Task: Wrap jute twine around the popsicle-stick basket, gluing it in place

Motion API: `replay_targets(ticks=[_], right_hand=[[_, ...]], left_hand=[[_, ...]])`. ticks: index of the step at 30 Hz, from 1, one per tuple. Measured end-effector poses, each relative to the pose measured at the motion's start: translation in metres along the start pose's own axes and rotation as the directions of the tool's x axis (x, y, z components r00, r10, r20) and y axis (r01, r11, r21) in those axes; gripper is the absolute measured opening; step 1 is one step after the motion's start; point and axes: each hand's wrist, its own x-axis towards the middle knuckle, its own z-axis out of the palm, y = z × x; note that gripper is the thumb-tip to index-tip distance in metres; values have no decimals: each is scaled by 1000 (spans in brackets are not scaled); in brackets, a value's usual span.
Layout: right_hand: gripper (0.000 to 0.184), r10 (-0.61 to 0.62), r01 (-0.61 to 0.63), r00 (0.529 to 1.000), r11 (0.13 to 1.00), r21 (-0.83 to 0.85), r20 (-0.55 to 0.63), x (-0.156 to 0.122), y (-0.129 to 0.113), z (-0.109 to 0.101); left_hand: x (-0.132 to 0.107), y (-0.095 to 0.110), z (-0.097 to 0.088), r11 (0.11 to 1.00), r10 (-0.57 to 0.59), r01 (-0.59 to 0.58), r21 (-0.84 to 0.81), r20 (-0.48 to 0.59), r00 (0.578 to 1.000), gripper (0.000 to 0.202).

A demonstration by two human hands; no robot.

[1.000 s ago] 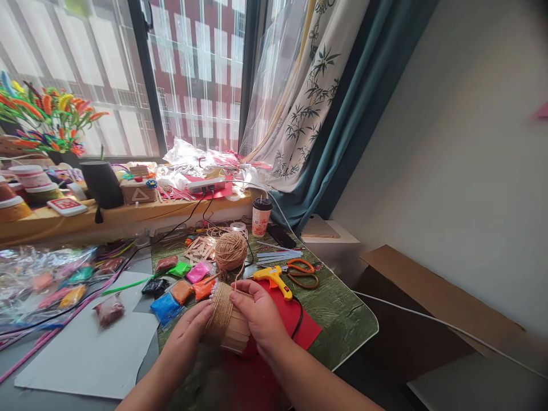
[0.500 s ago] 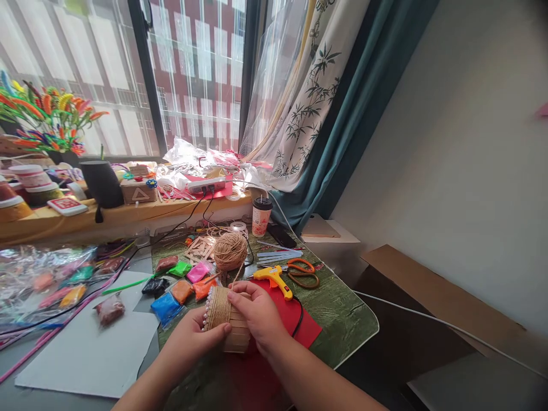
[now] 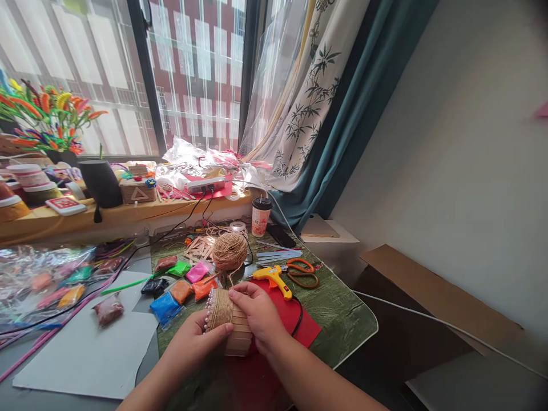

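Note:
A round holder of pale wooden craft sticks (image 3: 238,341) is tilted on its side between my hands, its left part wrapped in jute twine (image 3: 222,308) and its left rim edged with pearl-like beads (image 3: 208,308). My left hand (image 3: 201,337) is closed around the beaded end, thumb pressed on the wrapped side. At the upper right of the holder, my right hand (image 3: 257,311) is closed, thumb and forefinger pinching the twine against the sticks. From there the strand runs up to the twine ball (image 3: 230,251) just behind. The fingers under the holder are hidden.
A yellow glue gun (image 3: 274,278) lies on red paper (image 3: 309,331), beside orange-handled scissors (image 3: 302,271) and glue sticks (image 3: 279,256). Several coloured clay packets (image 3: 166,308) lie left. A lidded paper cup (image 3: 261,218) and phone (image 3: 281,234) stand and lie behind. White board (image 3: 85,365) lies left.
The holder has turned slightly in my hands and its bare stick end has dipped a little. The twine strand near my right thumb has gone slacker. Both hands keep their grip.

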Motion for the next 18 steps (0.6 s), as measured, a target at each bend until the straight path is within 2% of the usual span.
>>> replay_targets(ticks=[5, 9, 13, 15, 16, 18], right_hand=[[38, -3, 3, 1000, 999, -52, 5, -2, -5, 4], [38, 2, -1, 1000, 999, -51, 11, -1, -4, 4], [38, 20, -20, 1000, 999, -44, -3, 1, -2, 4], [37, 14, -14, 1000, 999, -40, -14, 1, -1, 4], [37, 7, -8, 1000, 999, -41, -18, 1, -1, 4], [37, -3, 2, 1000, 999, -43, -23, 2, -1, 4]], left_hand=[[2, -13, -6, 999, -38, 35, -37, -76, 996, 36], [4, -14, -6, 978, -85, 59, -202, -125, 988, 50], [8, -5, 1, 917, -211, 100, -386, -257, 943, 46], [11, -2, 2, 881, -255, 122, -457, -243, 936, 49], [12, -3, 1, 871, -252, 109, -478, -245, 936, 51], [15, -6, -6, 873, -205, 22, -488, -324, 924, 51]])
